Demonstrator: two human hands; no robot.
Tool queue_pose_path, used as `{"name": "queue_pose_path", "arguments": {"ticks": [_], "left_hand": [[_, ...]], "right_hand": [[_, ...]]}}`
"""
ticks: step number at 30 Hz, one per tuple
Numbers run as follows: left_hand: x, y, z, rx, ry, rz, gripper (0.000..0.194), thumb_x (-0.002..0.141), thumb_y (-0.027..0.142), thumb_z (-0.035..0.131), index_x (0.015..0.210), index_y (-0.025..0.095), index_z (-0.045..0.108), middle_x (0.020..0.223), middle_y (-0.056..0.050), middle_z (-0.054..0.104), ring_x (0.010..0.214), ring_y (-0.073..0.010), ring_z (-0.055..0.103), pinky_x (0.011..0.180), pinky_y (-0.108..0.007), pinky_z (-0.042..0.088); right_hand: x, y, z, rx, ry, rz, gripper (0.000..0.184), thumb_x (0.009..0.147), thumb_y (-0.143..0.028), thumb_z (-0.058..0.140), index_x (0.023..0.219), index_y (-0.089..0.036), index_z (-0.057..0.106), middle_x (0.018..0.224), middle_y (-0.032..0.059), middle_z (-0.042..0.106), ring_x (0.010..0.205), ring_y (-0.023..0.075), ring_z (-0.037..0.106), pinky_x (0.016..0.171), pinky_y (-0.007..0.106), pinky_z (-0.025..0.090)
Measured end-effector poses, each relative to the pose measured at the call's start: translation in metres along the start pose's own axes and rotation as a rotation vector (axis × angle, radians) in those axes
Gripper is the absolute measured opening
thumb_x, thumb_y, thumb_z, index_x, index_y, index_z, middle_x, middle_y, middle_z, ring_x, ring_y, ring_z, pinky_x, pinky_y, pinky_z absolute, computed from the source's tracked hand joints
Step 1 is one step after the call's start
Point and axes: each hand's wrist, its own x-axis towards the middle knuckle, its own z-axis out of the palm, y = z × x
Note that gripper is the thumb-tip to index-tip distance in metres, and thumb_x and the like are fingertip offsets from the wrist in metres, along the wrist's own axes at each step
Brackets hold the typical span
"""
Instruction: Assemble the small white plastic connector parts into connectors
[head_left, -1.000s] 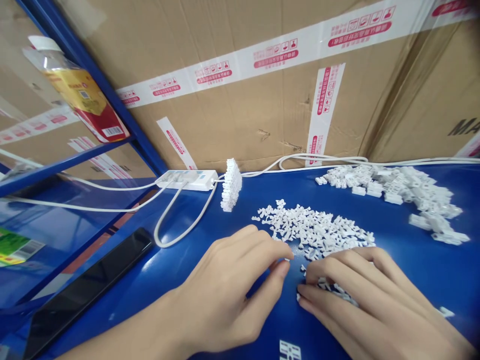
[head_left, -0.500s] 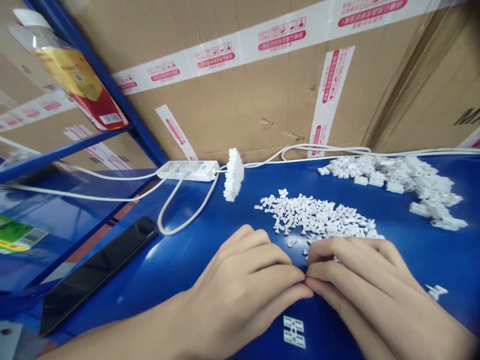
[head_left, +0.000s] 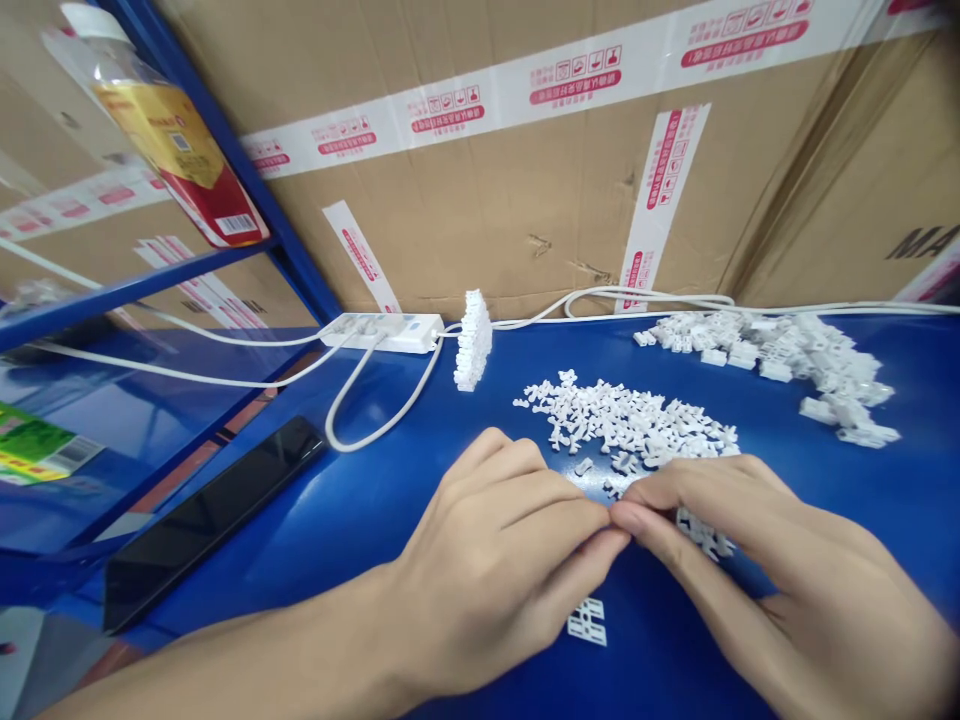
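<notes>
My left hand [head_left: 510,550] and my right hand [head_left: 742,550] meet fingertip to fingertip over the blue tabletop. Both are closed in a pinch, and whatever lies between the fingertips is hidden. Just below my left fingers lies a flat white slotted plastic piece [head_left: 588,622], partly covered by that hand. Beyond the hands spreads a heap of small white plastic parts [head_left: 637,420]; some of it shows under my right hand. A toothed stack of white plastic pieces [head_left: 473,342] stands upright behind my left hand.
At the back right lies a pile of larger white plastic pieces [head_left: 780,350]. A white power strip [head_left: 384,331] with cables sits near the cardboard boxes [head_left: 480,190]. On the left are a black phone [head_left: 214,525] and a bottle [head_left: 172,140] on a blue shelf frame [head_left: 150,282].
The fingers of my right hand have shifted, opening a gap between thumb and index finger where small parts show. The view has moved slightly, and my left hand covers more of the slotted piece.
</notes>
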Motion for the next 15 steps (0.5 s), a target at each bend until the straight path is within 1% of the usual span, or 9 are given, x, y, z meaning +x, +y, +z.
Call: {"name": "queue_pose_path", "arguments": {"ticks": [3,5,7,10,11,12,14,15], "left_hand": [[0.0,0.005,-0.008,-0.16,0.008,-0.118,0.006,0.092,0.008,0.075,0.093,0.014,0.077,0.079,0.001,0.079,0.068,-0.0117,0.063,0.069,-0.032,0.047],[-0.002,0.007,-0.013,-0.265,0.006,-0.216,0.01,0.089,0.006,0.077,0.091,0.016,0.079,0.078,0.003,0.079,0.068,-0.0097,0.065,0.07,-0.027,0.05],[-0.005,0.007,-0.018,-0.339,-0.004,-0.31,0.013,0.087,0.005,0.079,0.09,0.018,0.081,0.077,0.004,0.079,0.069,-0.0089,0.066,0.067,-0.023,0.052],[-0.01,0.007,-0.019,-0.395,-0.034,-0.47,0.016,0.083,0.006,0.081,0.085,0.022,0.083,0.072,0.006,0.077,0.066,-0.0091,0.065,0.059,-0.021,0.049],[-0.011,0.007,-0.018,-0.402,-0.042,-0.52,0.016,0.083,0.007,0.082,0.084,0.023,0.083,0.07,0.006,0.076,0.065,-0.0093,0.064,0.057,-0.021,0.048],[-0.011,0.007,-0.017,-0.409,-0.047,-0.56,0.016,0.082,0.009,0.083,0.082,0.024,0.083,0.069,0.007,0.075,0.063,-0.0094,0.063,0.056,-0.022,0.047],[-0.012,0.007,-0.016,-0.427,-0.047,-0.607,0.013,0.081,0.011,0.085,0.081,0.025,0.083,0.069,0.007,0.076,0.061,-0.0098,0.062,0.055,-0.022,0.046],[-0.012,0.006,-0.016,-0.438,-0.051,-0.603,0.012,0.082,0.012,0.085,0.082,0.024,0.083,0.07,0.006,0.076,0.063,-0.01,0.063,0.056,-0.023,0.047]], "right_hand": [[-0.004,-0.005,-0.005,0.094,0.013,0.008,0.003,0.109,-0.033,0.058,0.11,-0.032,0.061,0.096,-0.0078,0.072,0.087,0.0116,0.069,0.081,0.024,0.05],[-0.007,-0.008,-0.006,0.154,-0.006,-0.019,0.01,0.106,-0.029,0.062,0.115,-0.033,0.062,0.102,-0.0064,0.073,0.091,0.0139,0.071,0.085,0.026,0.053],[-0.008,-0.01,-0.006,0.171,-0.039,-0.078,0.017,0.104,-0.023,0.063,0.12,-0.031,0.063,0.106,-0.0036,0.074,0.094,0.0155,0.072,0.088,0.029,0.055],[-0.009,-0.01,0.0,0.125,-0.035,-0.165,0.018,0.106,-0.02,0.057,0.123,-0.026,0.062,0.105,-0.0014,0.074,0.093,0.0149,0.072,0.093,0.03,0.056],[-0.01,-0.008,0.002,0.104,-0.05,-0.184,0.017,0.108,-0.02,0.053,0.12,-0.026,0.063,0.103,-0.0018,0.074,0.091,0.0148,0.072,0.092,0.031,0.056],[-0.011,-0.006,0.004,0.081,-0.067,-0.204,0.02,0.109,-0.019,0.048,0.115,-0.027,0.065,0.1,-0.0023,0.074,0.088,0.015,0.073,0.09,0.032,0.057],[-0.015,-0.001,0.005,0.034,-0.127,-0.22,0.031,0.107,-0.015,0.041,0.106,-0.029,0.069,0.095,-0.0019,0.074,0.082,0.0167,0.072,0.084,0.035,0.058],[-0.017,0.002,0.005,0.015,-0.159,-0.227,0.033,0.106,-0.014,0.041,0.106,-0.03,0.07,0.096,-0.0015,0.074,0.083,0.0176,0.072,0.085,0.036,0.058]]}}
